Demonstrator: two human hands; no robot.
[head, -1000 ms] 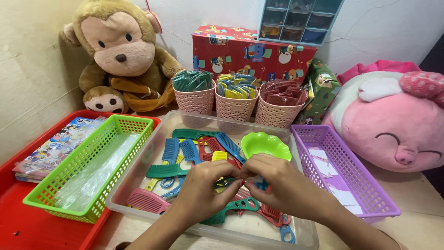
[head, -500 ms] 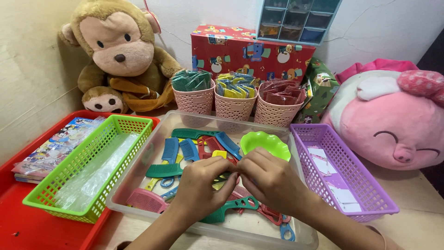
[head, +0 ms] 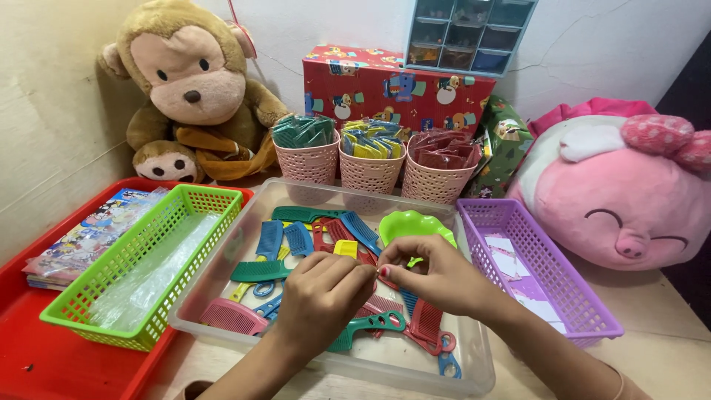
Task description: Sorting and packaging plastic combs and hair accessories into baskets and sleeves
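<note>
My left hand (head: 322, 296) and my right hand (head: 438, 275) meet fingertip to fingertip over a clear plastic tub (head: 222, 270). Both hands have their fingers pinched together; whatever sits between them is too small to make out. Under them the tub holds several plastic combs: blue combs (head: 285, 238), a dark green comb (head: 259, 271), a pink comb (head: 231, 317), a teal comb (head: 370, 326) and red combs (head: 428, 324). A lime green dish (head: 415, 224) lies at the tub's far side, just beyond my right hand.
A green basket (head: 148, 252) holding clear plastic sits on a red tray (head: 44, 355) at left, beside a packet of booklets (head: 89, 233). A purple basket (head: 548, 274) is at right. Behind stand three pink baskets (head: 370, 174), a monkey plush (head: 185, 89), a gift box (head: 392, 85) and a pink pig plush (head: 622, 192).
Both hands have shifted slightly up and toward the tub's middle, still pinched together at the fingertips. Nothing else moved.
</note>
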